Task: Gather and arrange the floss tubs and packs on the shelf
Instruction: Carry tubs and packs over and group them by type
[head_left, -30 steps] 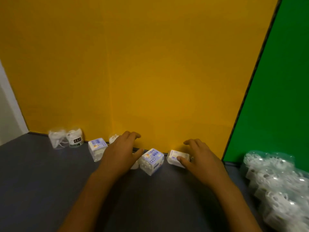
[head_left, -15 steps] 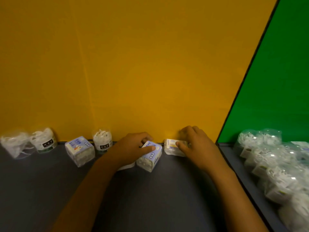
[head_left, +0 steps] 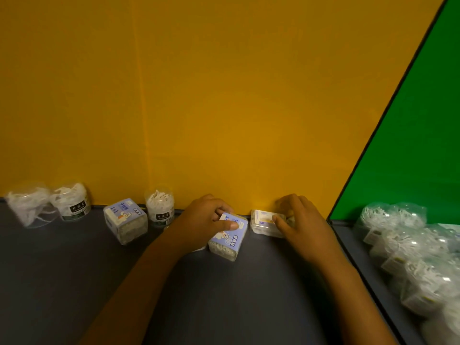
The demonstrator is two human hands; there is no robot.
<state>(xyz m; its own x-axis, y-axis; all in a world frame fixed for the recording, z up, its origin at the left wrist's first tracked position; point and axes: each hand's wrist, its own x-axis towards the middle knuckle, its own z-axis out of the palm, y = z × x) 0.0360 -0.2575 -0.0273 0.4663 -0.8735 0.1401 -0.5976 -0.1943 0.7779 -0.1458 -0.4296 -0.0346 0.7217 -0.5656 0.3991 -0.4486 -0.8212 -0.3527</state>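
Note:
On the dark grey shelf [head_left: 239,295], my left hand [head_left: 204,221] grips a blue-and-white floss box [head_left: 230,239] by the yellow back wall, thumb across its top. My right hand [head_left: 302,222] holds a flat clear floss pack [head_left: 262,222] just to the right of that box, fingers curled over its far end. A second blue floss box [head_left: 125,220] stands further left. Behind it is a round floss tub [head_left: 159,206]. Another round tub [head_left: 71,202] and a clear bag of floss picks [head_left: 27,204] sit at the far left.
A yellow panel [head_left: 199,95] closes the back of the shelf. A green panel [head_left: 410,158] divides it on the right, and beyond that panel lie several clear packs of floss picks [head_left: 410,250].
Both hands have moved back toward the yellow wall. My left hand shifted from beside the blue box onto it. My right hand closed further over the flat pack. The view panned right.

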